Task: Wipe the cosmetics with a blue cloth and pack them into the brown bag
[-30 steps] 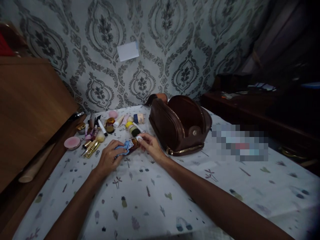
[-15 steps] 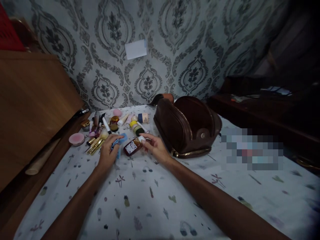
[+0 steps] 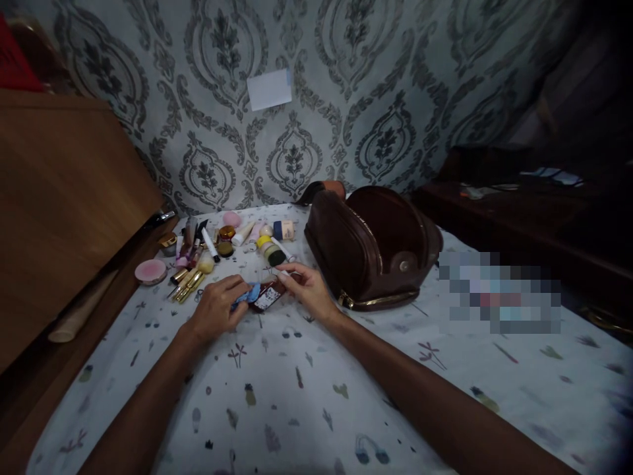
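Note:
My right hand (image 3: 307, 290) grips a dark amber bottle (image 3: 268, 298) by its white cap end, mostly covered by the fingers. The bottle bears a white patterned label and is tilted just above the sheet. In my left hand (image 3: 220, 305) is a bunched blue cloth (image 3: 246, 296), pressed against the bottle's lower end. Beyond the hands lie cosmetics: gold tubes (image 3: 189, 286), a yellow, green and black stack of small jars (image 3: 271, 251), and a white tube (image 3: 210, 245).
An open brown leather bag (image 3: 366, 254) with a gold zipper stands to the right of my hands. At the left edge of the printed sheet (image 3: 277, 409) lies a pink round compact (image 3: 151, 271), beside a wooden cabinet (image 3: 69, 211). A patterned wall rises behind.
My left hand has moved right with the blue cloth, which now meets the bottle. The bottle has turned slightly in my right hand and shifted a little to the right.

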Tool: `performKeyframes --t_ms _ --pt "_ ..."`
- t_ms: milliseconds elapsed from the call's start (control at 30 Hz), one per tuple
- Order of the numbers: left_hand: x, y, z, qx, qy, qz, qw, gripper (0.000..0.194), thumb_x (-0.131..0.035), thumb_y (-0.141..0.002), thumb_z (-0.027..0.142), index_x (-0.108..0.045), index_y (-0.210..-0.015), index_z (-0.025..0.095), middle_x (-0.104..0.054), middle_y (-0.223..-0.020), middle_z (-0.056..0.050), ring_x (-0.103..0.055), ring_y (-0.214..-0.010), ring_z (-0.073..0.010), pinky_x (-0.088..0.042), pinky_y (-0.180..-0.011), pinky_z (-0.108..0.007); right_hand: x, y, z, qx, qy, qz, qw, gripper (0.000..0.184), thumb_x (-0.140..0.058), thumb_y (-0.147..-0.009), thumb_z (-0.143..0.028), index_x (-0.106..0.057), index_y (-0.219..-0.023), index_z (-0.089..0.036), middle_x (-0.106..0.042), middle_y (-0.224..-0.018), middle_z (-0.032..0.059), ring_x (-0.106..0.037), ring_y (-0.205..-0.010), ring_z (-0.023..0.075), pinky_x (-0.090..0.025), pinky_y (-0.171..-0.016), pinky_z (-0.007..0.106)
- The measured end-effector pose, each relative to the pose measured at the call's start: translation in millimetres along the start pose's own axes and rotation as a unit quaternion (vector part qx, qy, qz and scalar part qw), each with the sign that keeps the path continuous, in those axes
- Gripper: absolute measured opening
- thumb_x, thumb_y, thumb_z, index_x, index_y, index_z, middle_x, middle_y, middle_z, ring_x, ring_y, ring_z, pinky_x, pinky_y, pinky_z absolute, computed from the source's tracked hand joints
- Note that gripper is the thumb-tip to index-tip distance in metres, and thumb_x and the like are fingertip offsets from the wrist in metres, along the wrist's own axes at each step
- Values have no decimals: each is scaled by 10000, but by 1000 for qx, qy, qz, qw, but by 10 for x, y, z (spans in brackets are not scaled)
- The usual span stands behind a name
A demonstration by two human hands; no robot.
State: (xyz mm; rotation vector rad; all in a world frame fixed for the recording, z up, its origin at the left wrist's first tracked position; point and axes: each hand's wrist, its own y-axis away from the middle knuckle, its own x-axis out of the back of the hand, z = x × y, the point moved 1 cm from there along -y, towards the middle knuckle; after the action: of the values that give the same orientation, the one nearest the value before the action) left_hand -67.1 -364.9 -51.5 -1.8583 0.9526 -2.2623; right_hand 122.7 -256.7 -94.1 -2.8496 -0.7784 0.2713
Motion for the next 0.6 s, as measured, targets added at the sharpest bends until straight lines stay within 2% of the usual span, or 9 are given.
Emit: performKeyframes --t_ms 100,167,267,333,400,467,533,600 --pt "70 -13 3 -22 -45 -40 998 182 -465 -812 143 -638 -787 190 -577 -760 -41 -545 -691 -177 -401 -610 -281 -6 -13 24 -17 -21 12 1000 476 -781 -669 -554 -666 -950 -186 -569 -602 -34 -430 -486 94 -301 -453 229" --pt "88 -16 1 -26 -36 -58 997 166 -465 -800 135 -610 -752 200 -556 -736 -26 -530 -674 -167 -378 -599 -274 -6 -26 43 -31 -31 14 999 469 -789 -651 -558 -644 -905 -191 -601 -628 -23 -443 -491 96 -307 -454 228" --pt "61 -14 -16 6 13 -72 997 168 -457 -789 120 -573 -697 202 -527 -691 -8 -506 -635 -152 -367 -591 -267 4 -47 61 -42 -36 10 998 435 -800 -636 -543 -631 -830 -191 -598 -606 -25 -438 -484 96 -317 -459 231" --pt "17 -16 -17 47 48 -52 996 184 -445 -806 121 -571 -695 196 -531 -685 -5 -511 -632 -150 -385 -605 -268 11 -49 52 -39 -43 12 998 413 -812 -627 -515 -645 -818 -190 -580 -601 -36 -429 -486 90 -325 -470 231" --pt "-36 -26 5 91 89 -4 992 198 -435 -842 133 -613 -773 184 -580 -737 -17 -557 -686 -161 -430 -658 -277 11 -35 21 -28 -49 7 998 383 -815 -641 -478 -676 -847 -187 -584 -631 -38 -450 -518 90 -349 -501 231" --pt "-90 -42 54 116 138 45 983 235 -434 -886 153 -658 -955 165 -658 -893 -54 -620 -837 -184 -479 -777 -303 0 -10 -18 -17 -56 -16 998 359 -806 -674 -447 -702 -905 -191 -626 -709 -24 -512 -595 100 -403 -570 236" --pt "-144 -53 112 108 185 62 975 312 -434 -921 168 -640 -1155 158 -680 -1096 -97 -630 -1023 -207 -484 -913 -342 -12 14 -47 -11 -70 -39 997 367 -799 -700 -430 -710 -973 -202 -666 -827 -4 -578 -705 118 -453 -665 250" --pt "-189 -48 151 77 211 52 973 376 -435 -930 169 -607 -1264 164 -655 -1227 -121 -605 -1142 -224 -468 -994 -375 -19 24 -49 -14 -88 -46 995 402 -800 -706 -429 -700 -1028 -211 -670 -895 8 -602 -765 129 -469 -699 256"
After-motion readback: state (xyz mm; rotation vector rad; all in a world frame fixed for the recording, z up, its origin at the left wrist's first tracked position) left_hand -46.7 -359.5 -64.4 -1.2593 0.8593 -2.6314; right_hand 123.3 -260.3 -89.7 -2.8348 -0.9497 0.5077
